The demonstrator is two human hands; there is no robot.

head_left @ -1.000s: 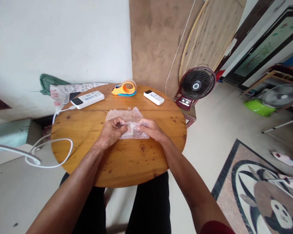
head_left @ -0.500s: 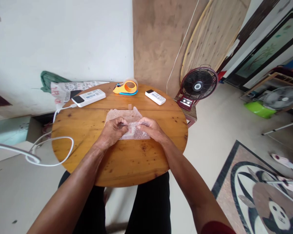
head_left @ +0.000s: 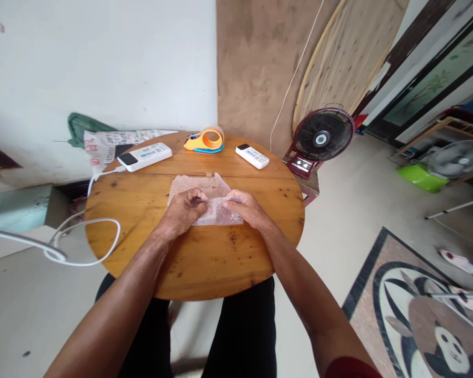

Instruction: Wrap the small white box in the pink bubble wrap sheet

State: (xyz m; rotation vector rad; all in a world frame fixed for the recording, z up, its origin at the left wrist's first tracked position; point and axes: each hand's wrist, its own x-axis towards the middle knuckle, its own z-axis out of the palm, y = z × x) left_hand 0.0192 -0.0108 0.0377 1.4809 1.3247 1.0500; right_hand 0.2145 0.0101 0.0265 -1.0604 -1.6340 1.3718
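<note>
A sheet of bubble wrap (head_left: 197, 184) lies on the wooden table (head_left: 205, 262), its near part folded over a small flat pale item (head_left: 211, 211) with red marks. What that item is, I cannot make out. My left hand (head_left: 184, 210) pinches the wrap's folded edge at its left side. On the other side, my right hand (head_left: 246, 207) grips the same edge between thumb and fingers. A small piece of tape (head_left: 209, 174) shows at the far edge of the wrap.
Toward the back of the table stand an orange and blue tape dispenser (head_left: 205, 140) and two white power-bank-like devices, one left (head_left: 145, 157), one right (head_left: 252, 156). A white cable (head_left: 116, 231) loops over the left edge. A black fan (head_left: 321, 137) stands beyond the right side.
Both hands keep their hold on the bubble wrap, with almost no movement. The whole view has shifted slightly.
</note>
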